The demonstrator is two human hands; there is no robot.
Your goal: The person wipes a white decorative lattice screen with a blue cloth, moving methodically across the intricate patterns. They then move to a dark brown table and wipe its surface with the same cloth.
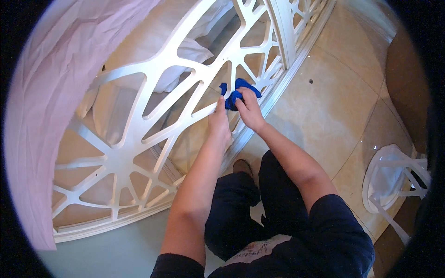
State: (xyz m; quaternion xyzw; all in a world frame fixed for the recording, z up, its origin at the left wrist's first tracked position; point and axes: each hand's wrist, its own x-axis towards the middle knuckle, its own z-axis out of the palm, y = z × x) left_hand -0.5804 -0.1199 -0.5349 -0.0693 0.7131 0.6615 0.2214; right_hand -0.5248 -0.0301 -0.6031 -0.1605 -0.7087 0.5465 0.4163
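A white openwork lattice panel [116, 158] with branching bars stands before me. My right hand [248, 107] is closed on a bunched blue cloth [233, 100], which wraps round one of the bars. Part of the cloth spreads behind my fingers, and a small piece shows on the bar's left side. My left hand [219, 118] is at a bar junction just left of the cloth, its thumb pointing up by the cloth's edge. Its other fingers are hidden behind the bar, so its grip is not plain.
Pink fabric [69, 87] drapes over the panel's left side. White fabric [187, 55] lies behind the lattice. A pale frame rail [274, 92] runs along the tiled floor [326, 114]. At the right stand a white plastic stool [384, 177] and a brown object [406, 80].
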